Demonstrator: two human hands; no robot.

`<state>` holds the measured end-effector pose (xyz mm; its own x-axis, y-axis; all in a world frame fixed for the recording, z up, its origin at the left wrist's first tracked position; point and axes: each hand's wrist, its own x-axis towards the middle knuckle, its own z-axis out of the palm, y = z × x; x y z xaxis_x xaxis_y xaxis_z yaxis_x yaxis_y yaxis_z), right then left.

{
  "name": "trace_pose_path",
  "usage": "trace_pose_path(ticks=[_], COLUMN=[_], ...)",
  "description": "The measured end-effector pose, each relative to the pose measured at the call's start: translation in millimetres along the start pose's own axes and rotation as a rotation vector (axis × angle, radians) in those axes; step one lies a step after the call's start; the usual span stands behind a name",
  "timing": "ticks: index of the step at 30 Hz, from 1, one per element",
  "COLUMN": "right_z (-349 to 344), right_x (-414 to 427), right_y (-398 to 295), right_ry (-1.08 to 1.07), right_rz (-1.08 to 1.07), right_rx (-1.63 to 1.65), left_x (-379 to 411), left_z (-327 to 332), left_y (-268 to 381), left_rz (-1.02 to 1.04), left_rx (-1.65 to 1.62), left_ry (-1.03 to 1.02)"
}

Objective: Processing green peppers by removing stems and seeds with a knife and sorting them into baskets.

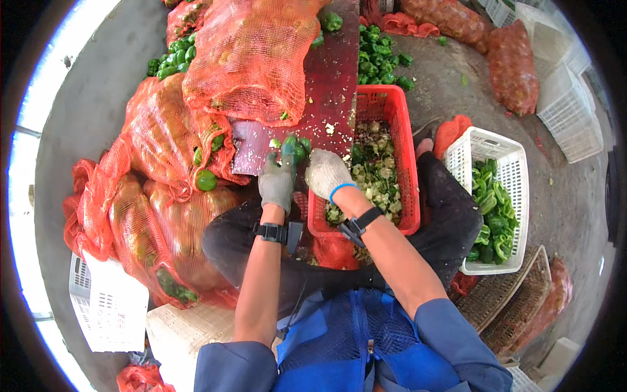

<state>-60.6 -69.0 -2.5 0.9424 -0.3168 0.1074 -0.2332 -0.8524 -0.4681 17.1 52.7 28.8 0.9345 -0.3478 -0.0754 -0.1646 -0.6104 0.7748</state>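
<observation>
My left hand (277,183), in a grey knitted glove with green-stained fingers, grips a green bell pepper (292,148) above the near edge of the dark red board (329,88). Close to its right is my right hand (328,172), in an off-white glove, with its fingers curled beside the pepper; whether it holds anything is hidden. White seeds and pale scraps are scattered over the board. Between my knees stands a red plastic basket (412,161) with pepper cores and seeds in it. On my right, a white plastic crate (523,196) holds cut green peppers (497,220).
Filled orange mesh sacks (250,54) lie on the board and in a pile on the left (166,132). Loose green peppers (377,56) lie on the floor beyond the red basket. White crates (570,112) and further sacks (512,68) stand at the far right.
</observation>
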Motion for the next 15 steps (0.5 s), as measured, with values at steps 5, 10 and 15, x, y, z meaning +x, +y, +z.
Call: trace_pose_path(ticks=[5, 10, 15], right_z=[22, 28, 14], right_x=[-4, -18, -21], right_y=[-12, -15, -31], right_ry=[-0.21, 0.094, 0.006], right_rz=[0.142, 0.154, 0.236], right_rx=[0.035, 0.199, 0.271], left_x=[12, 1, 0], left_z=[14, 11, 0], left_y=[-48, -33, 0], left_rz=[0.029, -0.025, -0.133], left_rx=[-0.117, -0.103, -0.179], left_ry=[0.04, 0.04, 0.018])
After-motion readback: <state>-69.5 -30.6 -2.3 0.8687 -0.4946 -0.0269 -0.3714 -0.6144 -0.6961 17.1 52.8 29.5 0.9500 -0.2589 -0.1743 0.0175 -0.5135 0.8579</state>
